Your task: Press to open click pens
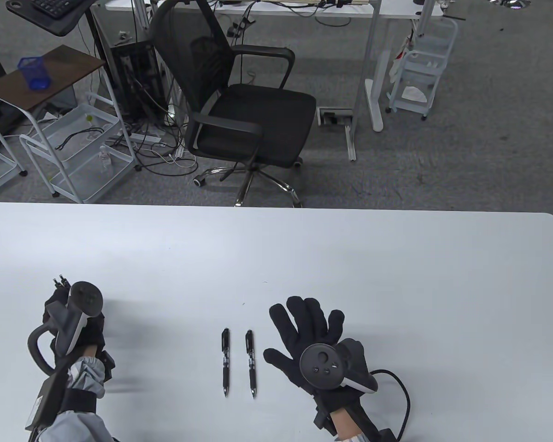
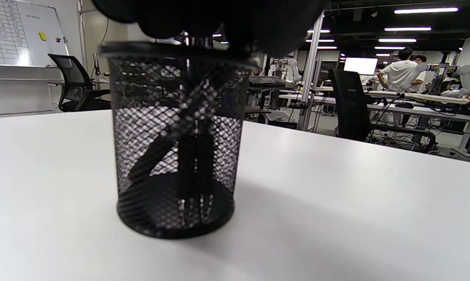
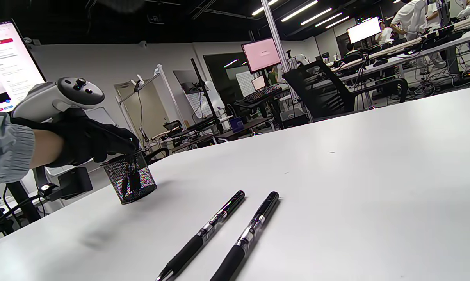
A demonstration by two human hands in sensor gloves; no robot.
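Observation:
Two black click pens lie side by side on the white table (image 1: 276,248), tips toward me: one on the left (image 1: 225,361) (image 3: 207,230), one on the right (image 1: 251,363) (image 3: 250,234). My right hand (image 1: 304,322) lies open with fingers spread, just right of them, touching neither. My left hand (image 1: 55,304) (image 3: 102,144) is over the mouth of a black mesh pen cup (image 2: 176,136) (image 3: 130,181) at the table's left. Its fingers (image 2: 219,19) curl down at the rim. More pens stand inside the cup, their tops (image 1: 61,281) poking out past the hand. What the fingers grip is hidden.
A black office chair (image 1: 244,106) stands beyond the table's far edge. White carts (image 1: 73,152) and desks stand on the floor behind it. A cable (image 1: 401,396) trails from my right wrist over the table.

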